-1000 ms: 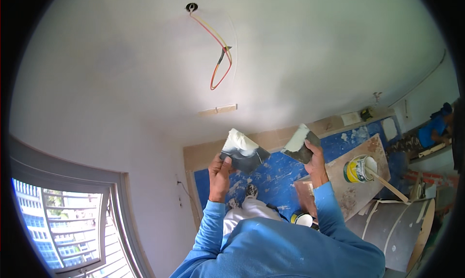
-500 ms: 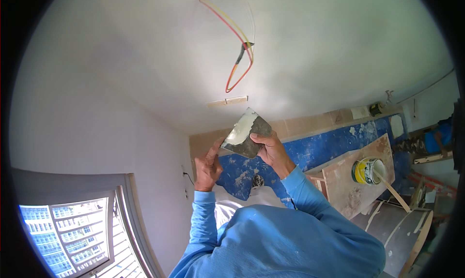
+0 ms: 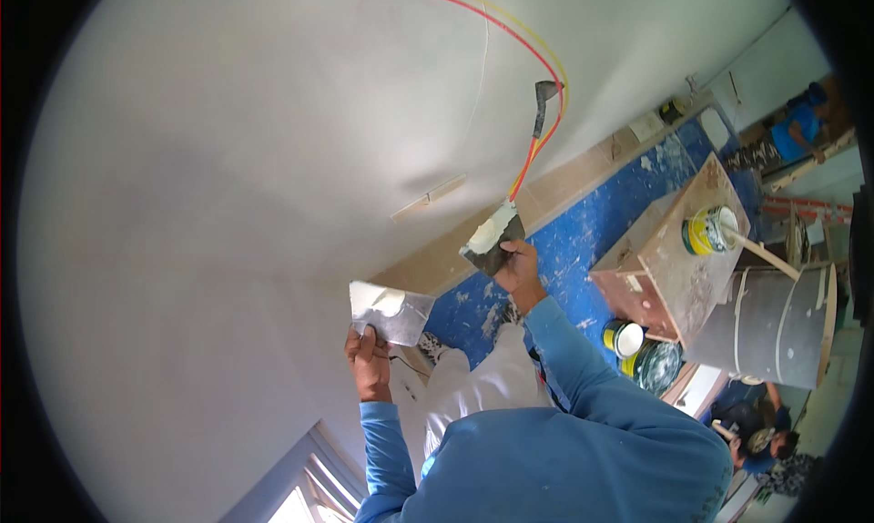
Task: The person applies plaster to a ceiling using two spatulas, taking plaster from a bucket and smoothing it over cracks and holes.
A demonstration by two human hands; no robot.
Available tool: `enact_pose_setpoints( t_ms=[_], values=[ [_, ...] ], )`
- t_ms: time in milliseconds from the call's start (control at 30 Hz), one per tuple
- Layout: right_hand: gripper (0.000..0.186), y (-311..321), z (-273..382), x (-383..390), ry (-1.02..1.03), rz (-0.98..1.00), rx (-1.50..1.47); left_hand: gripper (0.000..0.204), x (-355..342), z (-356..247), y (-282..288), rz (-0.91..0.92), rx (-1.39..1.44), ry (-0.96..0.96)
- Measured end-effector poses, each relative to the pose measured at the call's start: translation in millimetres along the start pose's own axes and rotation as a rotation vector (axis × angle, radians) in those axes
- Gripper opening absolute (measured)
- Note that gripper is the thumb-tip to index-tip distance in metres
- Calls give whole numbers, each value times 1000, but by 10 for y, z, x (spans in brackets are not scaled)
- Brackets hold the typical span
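Left hand (image 3: 368, 364): thumb and fingers clamped on the lower edge of the left scraper (image 3: 405, 323), a broad blade, tilted, white putty (image 3: 375, 299) heaped toward its upper edge.

Right hand (image 3: 519, 273): clamped on the lower right part of the right scraper (image 3: 485, 257), a darker blade with putty along its upper left edge. Both scrapers in the air, well apart.

Wires (image 3: 559, 113): red and yellow loop, hanging from the ceiling (image 3: 228, 132); its low end appears at the right scraper's top corner, contact not discernible.

Bucket (image 3: 699, 235): on the top of a wooden box (image 3: 674, 291), nearer its far corner than its near one; stick (image 3: 767, 253) jutting past the box's right edge.

Risks, as judged: putty sliding off if either blade tips further; wires smeared or snagged if the right scraper lifts into the loop; bucket toppling if the stick is knocked.
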State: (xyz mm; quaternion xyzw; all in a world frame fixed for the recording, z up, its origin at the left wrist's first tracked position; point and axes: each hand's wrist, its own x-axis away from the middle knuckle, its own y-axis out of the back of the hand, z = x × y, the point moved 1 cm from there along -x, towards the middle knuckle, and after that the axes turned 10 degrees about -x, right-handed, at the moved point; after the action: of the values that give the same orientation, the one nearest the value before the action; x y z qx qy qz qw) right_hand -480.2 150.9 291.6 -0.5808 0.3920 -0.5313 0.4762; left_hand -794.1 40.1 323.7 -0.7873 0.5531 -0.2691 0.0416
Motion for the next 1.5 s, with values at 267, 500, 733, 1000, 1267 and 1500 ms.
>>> enact_pose_setpoints(
  t_ms=[267, 500, 733, 1000, 1267, 1500],
  values=[
    [47, 954, -5, -864, 175, -148, -30, 33, -62, 48, 377, 77, 78, 137],
    [47, 1524, 66, -1774, 210, -253, 40, 35, -61, 196, 427, -44, 86, 181],
    [45, 1788, 88, -2284, 240, -310, 63, 31, -35, 358, 527, -90, 48, 242],
    [46, 1612, 54, -2409, 214, -413, 174, 27, -53, 323, 543, -61, 31, 213],
    [45, 1298, 184, -2451, 85, -470, 417, 23, -59, 284, 455, -78, 11, 131],
    [44, 768, 126, -2300, 258, -384, 600, 25, -87, 476, 679, -32, -12, 148]
  ],
)
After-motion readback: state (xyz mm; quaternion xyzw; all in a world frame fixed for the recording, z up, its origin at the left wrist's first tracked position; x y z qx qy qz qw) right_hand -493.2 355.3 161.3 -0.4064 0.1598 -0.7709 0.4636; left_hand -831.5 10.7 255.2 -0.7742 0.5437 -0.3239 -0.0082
